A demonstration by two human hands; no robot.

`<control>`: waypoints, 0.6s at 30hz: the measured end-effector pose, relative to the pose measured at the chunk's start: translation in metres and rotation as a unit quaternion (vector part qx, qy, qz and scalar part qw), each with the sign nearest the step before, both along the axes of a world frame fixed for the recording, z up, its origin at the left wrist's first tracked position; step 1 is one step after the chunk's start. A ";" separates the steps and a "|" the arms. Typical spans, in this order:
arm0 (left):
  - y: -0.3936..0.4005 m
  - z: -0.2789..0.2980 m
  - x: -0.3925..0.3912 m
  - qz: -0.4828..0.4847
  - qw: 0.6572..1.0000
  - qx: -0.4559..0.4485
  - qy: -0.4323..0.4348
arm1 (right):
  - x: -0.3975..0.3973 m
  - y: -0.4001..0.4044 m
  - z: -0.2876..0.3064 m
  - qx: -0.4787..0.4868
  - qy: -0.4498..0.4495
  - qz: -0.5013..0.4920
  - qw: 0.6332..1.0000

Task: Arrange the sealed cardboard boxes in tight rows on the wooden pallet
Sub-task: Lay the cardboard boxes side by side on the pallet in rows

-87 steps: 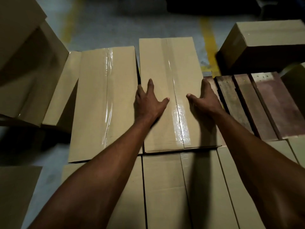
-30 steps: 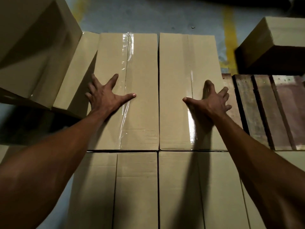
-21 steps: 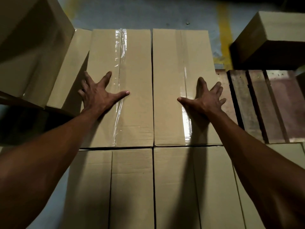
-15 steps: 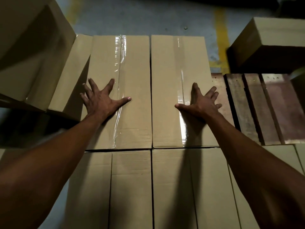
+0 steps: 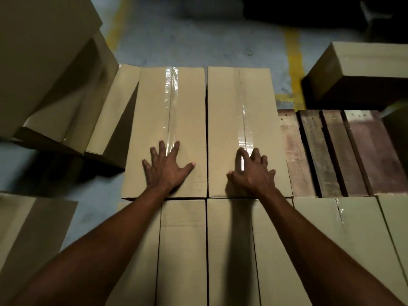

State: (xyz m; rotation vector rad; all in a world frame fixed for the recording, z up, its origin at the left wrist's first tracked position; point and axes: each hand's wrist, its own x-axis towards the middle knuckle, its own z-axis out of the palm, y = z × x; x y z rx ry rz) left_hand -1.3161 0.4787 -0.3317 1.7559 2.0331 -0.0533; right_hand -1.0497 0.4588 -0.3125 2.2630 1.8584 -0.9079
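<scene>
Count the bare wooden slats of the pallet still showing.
4: side by side right of the right-hand far-row box, from the pale slat to the reddish one. More probably lie hidden under boxes.

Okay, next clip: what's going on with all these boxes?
A person is packing sealed boxes onto a wooden pallet. The left hand lies flat on the left box, the right hand on the right box. Both boxes sit side by side against the near row. Bare slats show to the right.

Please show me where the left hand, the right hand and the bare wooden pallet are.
left hand [image 5: 166, 171], head view, back of the hand.
right hand [image 5: 254, 174], head view, back of the hand.
wooden pallet [image 5: 331, 151], head view, a bare slat right of the boxes.
</scene>
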 end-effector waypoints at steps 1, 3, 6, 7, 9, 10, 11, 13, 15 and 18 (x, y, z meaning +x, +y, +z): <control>-0.009 0.004 0.000 0.000 1.000 -0.002 -0.012 | -0.007 -0.009 0.004 0.003 0.006 0.001 1.000; -0.026 0.014 -0.002 0.007 0.999 -0.007 -0.033 | -0.023 -0.027 0.014 0.007 0.019 0.007 1.000; -0.049 0.033 -0.014 0.024 0.998 -0.012 -0.055 | -0.048 -0.045 0.034 0.010 0.032 0.012 0.999; -0.055 0.040 -0.021 0.030 0.997 -0.009 -0.064 | -0.059 -0.048 0.042 0.012 0.039 0.010 0.999; -0.064 0.058 -0.038 0.036 0.996 0.005 -0.077 | -0.081 -0.051 0.060 0.027 0.051 0.016 0.998; -0.068 0.068 -0.048 0.036 0.996 0.018 -0.080 | -0.093 -0.052 0.070 0.040 0.054 0.025 0.997; -0.070 0.079 -0.058 0.035 0.996 0.032 -0.081 | -0.106 -0.052 0.080 0.054 0.058 0.036 0.996; -0.073 0.099 -0.081 0.038 0.993 0.057 -0.091 | -0.134 -0.053 0.101 0.073 0.071 0.055 0.993; -0.075 0.116 -0.103 0.039 0.990 0.078 -0.112 | -0.159 -0.054 0.123 0.089 0.086 0.058 0.991; -0.079 0.142 -0.133 0.030 0.983 0.089 -0.155 | -0.194 -0.056 0.155 0.121 0.115 0.042 0.985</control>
